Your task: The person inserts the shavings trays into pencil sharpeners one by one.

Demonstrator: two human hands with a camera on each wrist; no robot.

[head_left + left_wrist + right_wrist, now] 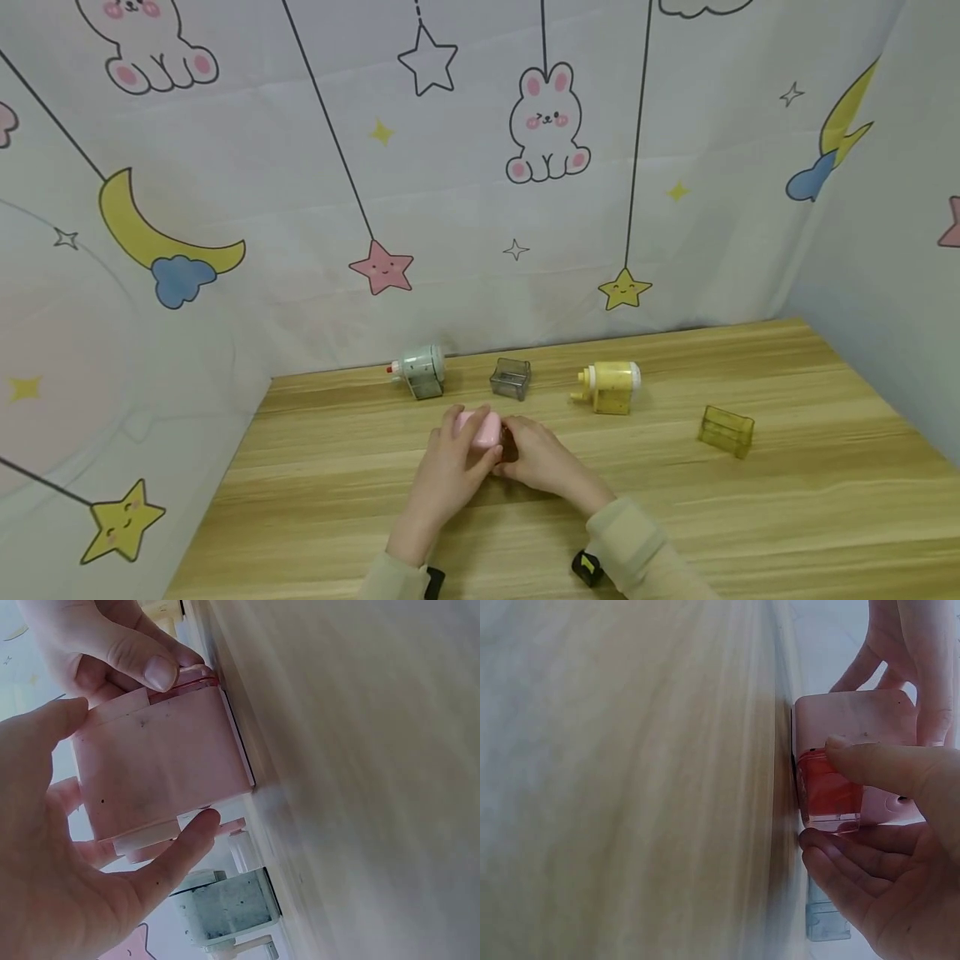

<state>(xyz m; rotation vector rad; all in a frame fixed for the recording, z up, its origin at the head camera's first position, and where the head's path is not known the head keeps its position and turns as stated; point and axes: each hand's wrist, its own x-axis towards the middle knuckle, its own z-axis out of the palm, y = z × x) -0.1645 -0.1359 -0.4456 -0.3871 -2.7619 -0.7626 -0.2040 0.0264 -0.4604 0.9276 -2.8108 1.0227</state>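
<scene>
A pink pencil sharpener (pixel 487 430) stands on the table between the two hands. My left hand (pixel 448 458) grips its body, thumb on one side and fingers on the other. At the sharpener's right end, my right hand (pixel 543 457) pinches a clear red shavings drawer (pixel 831 796) between thumb and fingers. In the right wrist view the drawer sits partly in the lower part of the pink body. From the head view the drawer is mostly hidden by the right hand.
Behind the hands stand a pale green sharpener (pixel 423 372) and a clear grey drawer (pixel 512 379). A yellow sharpener (pixel 613 387) stands to the right, with a clear yellow drawer (pixel 726 431) farther right. A black object (pixel 587 568) lies by the right sleeve. A patterned cloth backs the table.
</scene>
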